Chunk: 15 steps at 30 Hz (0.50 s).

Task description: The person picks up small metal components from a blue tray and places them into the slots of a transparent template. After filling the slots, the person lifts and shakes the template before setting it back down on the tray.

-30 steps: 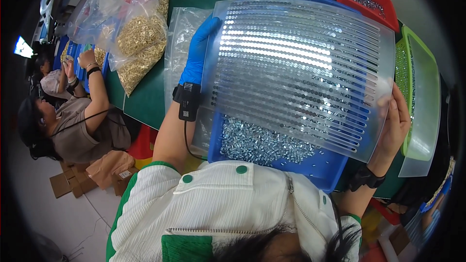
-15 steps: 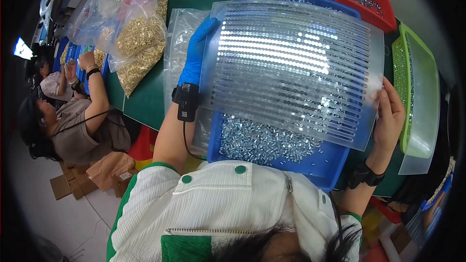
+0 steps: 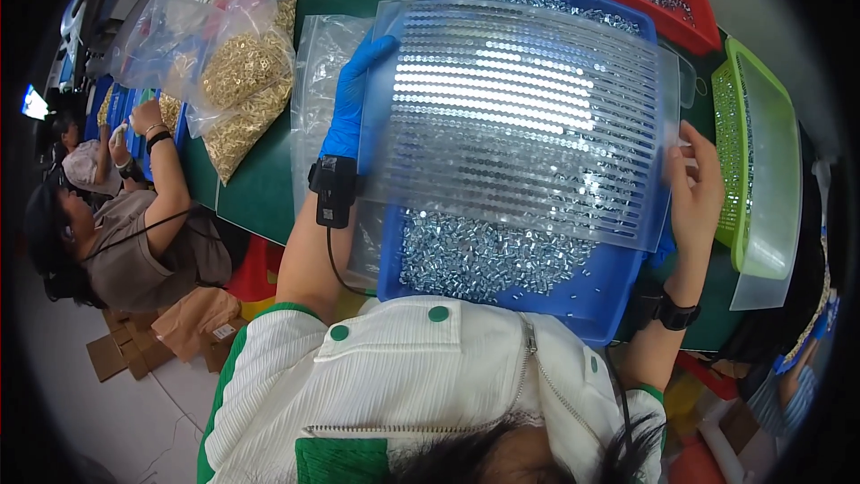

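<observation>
A translucent plastic slotted plate (image 3: 511,152) hangs tilted over the blue tray (image 3: 596,305). Long parallel slots run across it, and rows of shiny small metal pieces sit in many of them. My left hand (image 3: 349,108), in a blue glove, grips the plate's left edge, thumb along the top face and the other fingers hidden beneath. At the right edge, my bare right hand (image 3: 697,184) holds on with bent fingers, some partly hidden. Below the plate, a heap of small silvery metal parts (image 3: 484,255) lies in the tray.
Bags of gold-coloured parts (image 3: 246,81) stand left, beside a flat clear bag (image 3: 313,116). A red bin (image 3: 708,31) of metal parts is at back right. The green basket (image 3: 784,99) stands right, with a translucent sheet (image 3: 775,215) against it. A co-worker (image 3: 143,233) sits left.
The plate's right side has shifted left and its lower right corner has risen, my right hand moving along with it. The whole view has also slid slightly.
</observation>
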Each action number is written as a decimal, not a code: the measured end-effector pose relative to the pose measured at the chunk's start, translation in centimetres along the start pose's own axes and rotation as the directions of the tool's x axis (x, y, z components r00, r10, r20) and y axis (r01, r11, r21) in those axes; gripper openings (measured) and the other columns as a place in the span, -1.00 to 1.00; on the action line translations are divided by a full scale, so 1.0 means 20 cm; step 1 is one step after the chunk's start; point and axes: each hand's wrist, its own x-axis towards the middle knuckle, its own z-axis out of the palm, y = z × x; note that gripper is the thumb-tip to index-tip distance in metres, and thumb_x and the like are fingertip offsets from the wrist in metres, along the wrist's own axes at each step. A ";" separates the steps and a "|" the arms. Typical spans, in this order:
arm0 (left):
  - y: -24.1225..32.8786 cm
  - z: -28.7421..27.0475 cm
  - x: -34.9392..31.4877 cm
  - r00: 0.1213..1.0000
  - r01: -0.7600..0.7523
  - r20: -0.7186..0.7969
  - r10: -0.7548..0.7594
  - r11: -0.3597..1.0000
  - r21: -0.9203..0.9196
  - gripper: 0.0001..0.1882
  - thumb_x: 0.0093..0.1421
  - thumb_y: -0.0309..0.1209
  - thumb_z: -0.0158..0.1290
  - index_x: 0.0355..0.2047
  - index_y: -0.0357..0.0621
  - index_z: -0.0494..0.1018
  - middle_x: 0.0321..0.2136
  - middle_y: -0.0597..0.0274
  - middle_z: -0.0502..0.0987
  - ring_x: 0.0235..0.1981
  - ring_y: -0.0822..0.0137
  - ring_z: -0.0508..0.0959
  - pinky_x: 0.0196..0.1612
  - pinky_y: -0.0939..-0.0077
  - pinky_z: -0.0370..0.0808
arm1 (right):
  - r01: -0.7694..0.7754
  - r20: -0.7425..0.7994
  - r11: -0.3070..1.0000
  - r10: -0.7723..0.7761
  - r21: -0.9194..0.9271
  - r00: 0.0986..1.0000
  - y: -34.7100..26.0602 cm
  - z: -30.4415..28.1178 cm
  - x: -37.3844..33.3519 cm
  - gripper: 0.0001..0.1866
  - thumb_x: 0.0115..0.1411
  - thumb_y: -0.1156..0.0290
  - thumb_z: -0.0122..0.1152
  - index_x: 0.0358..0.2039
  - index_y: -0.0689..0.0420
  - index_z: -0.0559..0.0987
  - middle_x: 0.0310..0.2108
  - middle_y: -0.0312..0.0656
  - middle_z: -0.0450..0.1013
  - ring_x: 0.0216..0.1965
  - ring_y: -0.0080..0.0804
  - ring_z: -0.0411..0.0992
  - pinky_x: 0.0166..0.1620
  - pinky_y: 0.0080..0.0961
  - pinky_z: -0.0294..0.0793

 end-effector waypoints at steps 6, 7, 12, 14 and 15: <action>0.01 0.01 -0.02 0.994 -0.015 -0.114 0.004 0.995 -0.097 -0.39 0.15 -0.49 -0.15 0.21 -0.26 -0.04 0.17 -0.03 0.11 0.17 0.14 0.19 0.22 0.32 0.10 | 0.271 0.371 0.962 -0.257 0.014 0.892 -0.43 0.10 0.00 -0.89 -0.03 0.53 0.19 -0.48 0.19 0.43 -0.52 -0.33 0.33 -0.49 -0.55 0.30 -0.43 -0.60 0.27; 0.01 0.02 -0.03 0.992 -0.029 -0.125 0.013 0.992 -0.122 -0.39 0.15 -0.49 -0.15 0.21 -0.26 -0.04 0.18 -0.02 0.10 0.16 0.14 0.19 0.22 0.32 0.10 | 0.273 0.370 0.962 -0.255 0.004 0.894 -0.46 0.14 -0.01 -0.89 -0.03 0.53 0.19 -0.48 0.19 0.43 -0.52 -0.33 0.33 -0.49 -0.55 0.30 -0.43 -0.60 0.27; 0.00 0.06 -0.03 0.995 -0.095 0.014 0.094 0.994 0.046 -0.38 0.15 -0.46 -0.14 0.21 -0.26 -0.04 0.18 -0.02 0.10 0.17 0.14 0.19 0.23 0.33 0.10 | 0.490 0.501 0.872 -0.433 0.021 0.749 -0.50 0.37 -0.01 -0.91 -0.02 0.51 0.17 -0.48 0.16 0.45 -0.51 -0.20 0.34 -0.48 -0.31 0.36 -0.40 -0.43 0.33; 0.00 0.03 -0.02 0.998 -0.052 0.027 0.052 0.999 -0.003 -0.38 0.15 -0.45 -0.13 0.21 -0.26 -0.04 0.18 -0.02 0.10 0.18 0.14 0.17 0.23 0.34 0.10 | 0.526 0.515 0.851 -0.449 -0.004 0.730 -0.51 0.41 -0.01 -0.92 -0.02 0.50 0.17 -0.48 0.16 0.45 -0.51 -0.18 0.34 -0.47 -0.28 0.36 -0.40 -0.41 0.33; 0.01 0.01 -0.02 0.999 -0.029 0.035 0.030 0.999 -0.026 -0.37 0.15 -0.44 -0.12 0.21 -0.26 -0.04 0.18 -0.02 0.10 0.18 0.15 0.17 0.23 0.34 0.10 | 0.538 0.518 0.843 -0.449 -0.025 0.728 -0.52 0.42 -0.01 -0.92 -0.02 0.50 0.17 -0.48 0.15 0.45 -0.52 -0.19 0.34 -0.47 -0.28 0.37 -0.40 -0.41 0.33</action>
